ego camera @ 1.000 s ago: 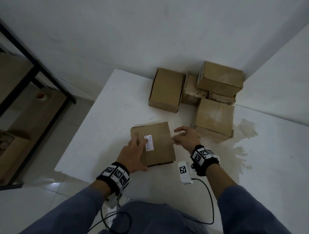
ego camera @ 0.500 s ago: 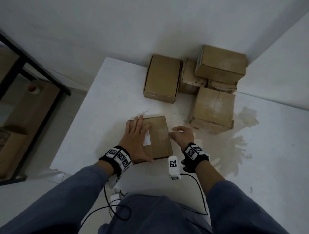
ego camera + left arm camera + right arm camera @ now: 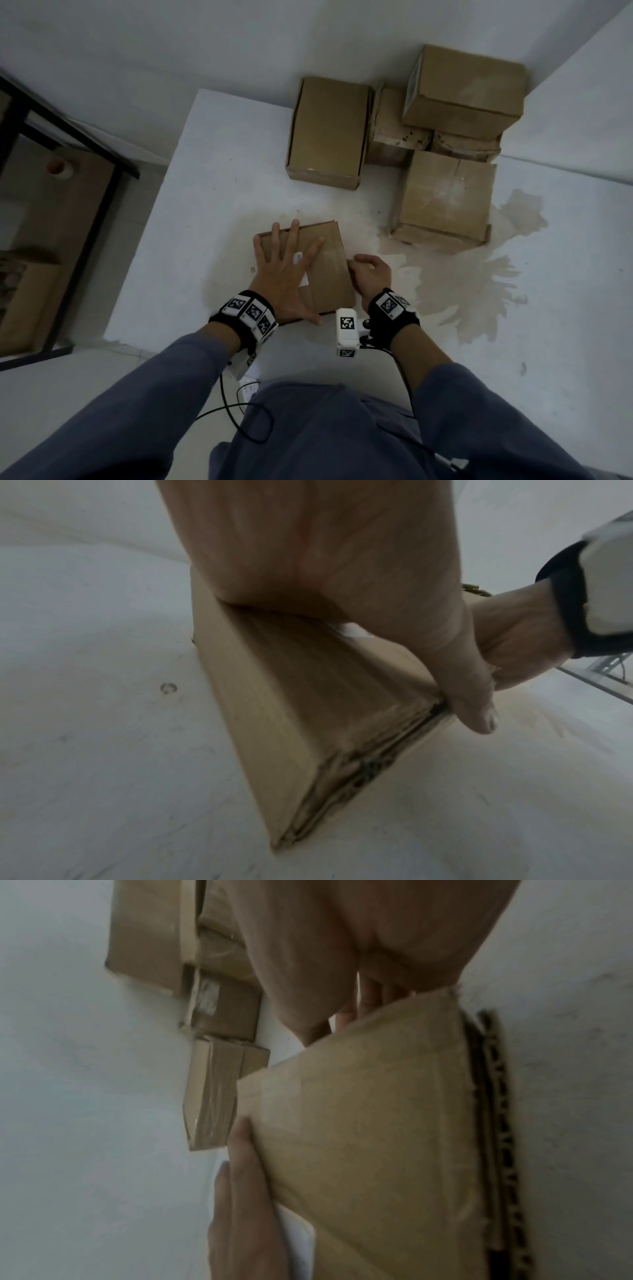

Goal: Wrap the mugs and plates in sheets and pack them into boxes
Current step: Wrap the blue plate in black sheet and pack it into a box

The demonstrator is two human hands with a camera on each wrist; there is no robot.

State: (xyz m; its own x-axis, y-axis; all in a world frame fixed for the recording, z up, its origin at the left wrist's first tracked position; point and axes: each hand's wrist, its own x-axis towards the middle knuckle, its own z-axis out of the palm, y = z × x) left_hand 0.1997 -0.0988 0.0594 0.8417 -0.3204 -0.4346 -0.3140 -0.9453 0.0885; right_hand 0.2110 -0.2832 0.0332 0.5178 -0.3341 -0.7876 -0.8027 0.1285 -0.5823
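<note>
Pressing flat on the closed cardboard box (image 3: 329, 260), the left hand (image 3: 284, 270) spreads its fingers — the right hand (image 3: 371, 274) curls against its right edge.

Left hand (image 3: 342, 588) flat on cardboard box (image 3: 308, 710); thumb at near corner; right hand (image 3: 514, 637) behind.

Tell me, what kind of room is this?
Probably a plain packing or storage corner. Closed cardboard boxes are piled on a stained white table against bare walls, a black metal rack stands alongside, and the left hand presses another box flat.
</note>
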